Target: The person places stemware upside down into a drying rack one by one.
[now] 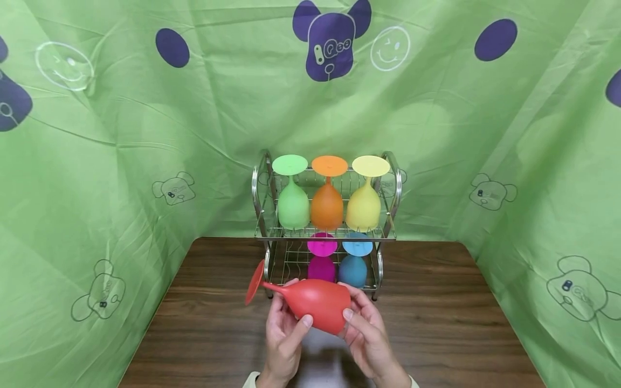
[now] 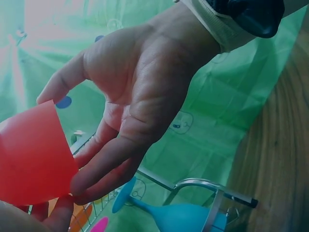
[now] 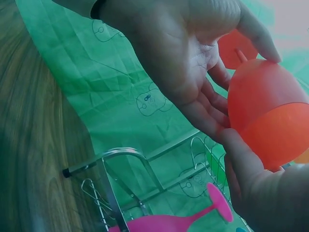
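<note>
A red wine glass (image 1: 317, 304) lies sideways between both hands in front of the rack, its foot at the left and its mouth at the right. My left hand (image 1: 285, 337) holds the bowl near the stem, thumb on the near side and fingers behind. At the rim my right hand (image 1: 368, 334) grips with the thumb in front and fingers beyond. The left wrist view shows the right hand (image 2: 140, 87) at the glass's rim (image 2: 38, 154). In the right wrist view the left hand (image 3: 178, 58) supports the bowl (image 3: 260, 92), with the mouth visible.
Behind the hands stands a two-tier metal rack (image 1: 326, 237). Upside down on its top tier are green (image 1: 293, 207), orange (image 1: 327, 207) and yellow (image 1: 363, 207) wine glasses; magenta (image 1: 322, 268) and blue (image 1: 353, 271) ones occupy the lower tier. Green cloth (image 1: 145, 161) surrounds the wooden table (image 1: 446, 323).
</note>
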